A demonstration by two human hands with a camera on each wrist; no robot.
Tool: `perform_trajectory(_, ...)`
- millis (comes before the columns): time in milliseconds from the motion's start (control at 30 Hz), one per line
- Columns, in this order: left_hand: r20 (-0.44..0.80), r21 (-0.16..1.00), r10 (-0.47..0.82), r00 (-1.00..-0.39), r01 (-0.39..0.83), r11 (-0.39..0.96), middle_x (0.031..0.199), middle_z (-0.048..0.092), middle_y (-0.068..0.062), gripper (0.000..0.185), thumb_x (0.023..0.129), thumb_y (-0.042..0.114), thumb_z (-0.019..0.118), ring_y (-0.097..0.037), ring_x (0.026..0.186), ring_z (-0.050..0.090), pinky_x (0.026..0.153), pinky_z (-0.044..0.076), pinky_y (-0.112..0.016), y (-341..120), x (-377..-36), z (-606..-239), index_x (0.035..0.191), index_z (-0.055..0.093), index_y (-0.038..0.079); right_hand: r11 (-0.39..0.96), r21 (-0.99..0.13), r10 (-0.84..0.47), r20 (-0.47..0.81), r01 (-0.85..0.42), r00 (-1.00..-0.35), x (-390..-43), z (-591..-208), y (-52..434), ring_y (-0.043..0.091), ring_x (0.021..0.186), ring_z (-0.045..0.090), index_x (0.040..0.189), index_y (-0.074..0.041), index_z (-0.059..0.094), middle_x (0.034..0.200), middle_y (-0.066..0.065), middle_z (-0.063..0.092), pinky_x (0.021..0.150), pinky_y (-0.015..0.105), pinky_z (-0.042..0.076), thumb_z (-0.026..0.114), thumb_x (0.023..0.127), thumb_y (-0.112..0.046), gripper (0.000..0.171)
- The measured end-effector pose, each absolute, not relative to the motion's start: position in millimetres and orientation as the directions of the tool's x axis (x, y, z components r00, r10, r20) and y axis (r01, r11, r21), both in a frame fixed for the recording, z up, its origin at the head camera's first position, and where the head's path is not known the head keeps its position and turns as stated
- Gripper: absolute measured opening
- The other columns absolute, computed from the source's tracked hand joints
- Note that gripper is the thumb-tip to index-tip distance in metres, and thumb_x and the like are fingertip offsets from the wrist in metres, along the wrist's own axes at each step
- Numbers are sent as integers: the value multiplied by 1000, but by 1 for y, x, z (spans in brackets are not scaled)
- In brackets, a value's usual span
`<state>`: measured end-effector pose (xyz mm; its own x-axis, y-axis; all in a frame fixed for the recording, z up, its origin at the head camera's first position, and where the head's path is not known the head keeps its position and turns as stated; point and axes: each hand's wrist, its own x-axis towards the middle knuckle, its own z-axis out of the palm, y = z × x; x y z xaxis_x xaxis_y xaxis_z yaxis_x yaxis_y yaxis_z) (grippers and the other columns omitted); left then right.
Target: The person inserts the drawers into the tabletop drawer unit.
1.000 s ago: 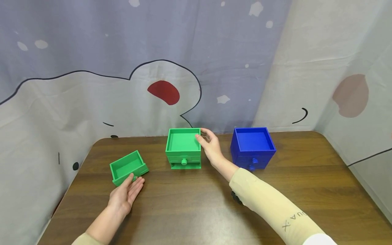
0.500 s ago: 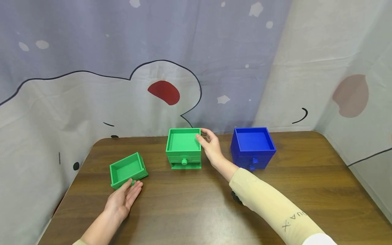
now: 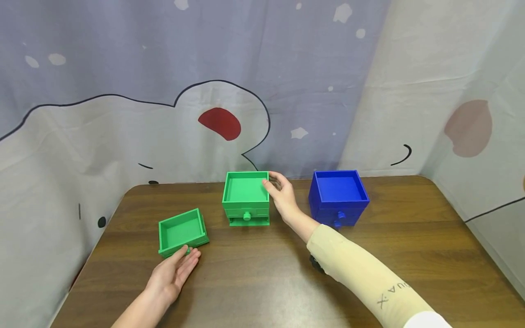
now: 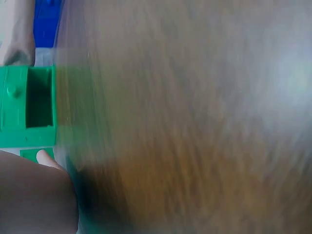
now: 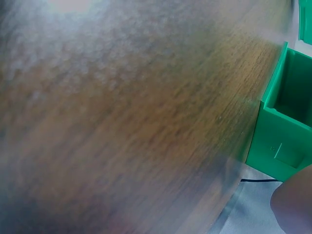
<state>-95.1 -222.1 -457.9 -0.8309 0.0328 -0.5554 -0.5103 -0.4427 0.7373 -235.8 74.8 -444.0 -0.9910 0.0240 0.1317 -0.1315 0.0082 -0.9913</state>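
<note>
My left hand point(image 3: 169, 277) pinches the small round knob of a loose green drawer point(image 3: 182, 230), thumb above and fingers stretched out below. The drawer has no contents and sits slightly turned, front toward me. To its right stands a small green chest of drawers point(image 3: 246, 212) with a tray top. Its upper drawer is in place; the lower slot gapes, dark inside in the left wrist view. My right hand point(image 3: 282, 193) grips the chest's right side, thumb over the top rim, other fingers partly hidden behind it. In the right wrist view the drawer point(image 5: 306, 23) shows beyond the chest point(image 5: 273, 139).
A blue chest of drawers point(image 3: 340, 207) with two knobs stands to the right, past my right forearm. All stand on a brown wooden table point(image 3: 262, 282). A patterned curtain point(image 3: 303, 82) hangs close behind the table's back edge.
My left hand has carried the green drawer rightward and a little nearer to me, toward the green chest. The right hand and both chests have stayed where they were.
</note>
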Motion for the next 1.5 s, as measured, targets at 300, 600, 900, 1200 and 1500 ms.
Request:
perform_trajectory(300,-557,749,29,-830,-517,-416,98,78,5,18,113,18,52,-3,92,77,94,61,-17,-204,-85,-459,103,67,17,1,-993,20,120,-120,-993,-236,-444,75,41,143,53,148,6,53,149,28,58,123,52,44,61,106,-8,46)
perform_trajectory(600,-559,761,15,-829,-520,-389,99,79,1,12,112,15,54,-4,91,78,91,62,-18,-190,-77,-460,112,65,10,2,-992,18,123,-123,-992,-234,-443,76,41,144,52,149,6,52,149,28,57,124,52,43,62,106,-9,47)
perform_trajectory(900,-546,779,6,-838,-510,-366,103,78,-4,22,111,12,55,-8,91,78,91,63,-20,-175,-69,-461,127,58,-3,10,-993,19,115,-115,-993,-235,-443,76,40,144,52,149,5,52,150,27,57,124,52,43,62,106,-11,47)
perform_trajectory(1200,-542,768,112,-833,-545,-336,105,78,-2,37,110,12,57,-7,96,77,94,63,-21,-163,-61,-462,138,47,-10,10,-992,19,125,-124,-992,-235,-443,75,41,142,54,149,7,52,148,28,58,122,52,45,61,106,-9,47)
perform_trajectory(1500,-529,769,142,-837,-543,-337,104,78,-4,34,109,11,58,-8,95,77,92,64,-21,-149,-61,-462,134,49,-11,4,-992,16,125,-125,-992,-235,-444,76,41,143,53,149,6,52,149,28,57,123,52,45,61,105,-9,47)
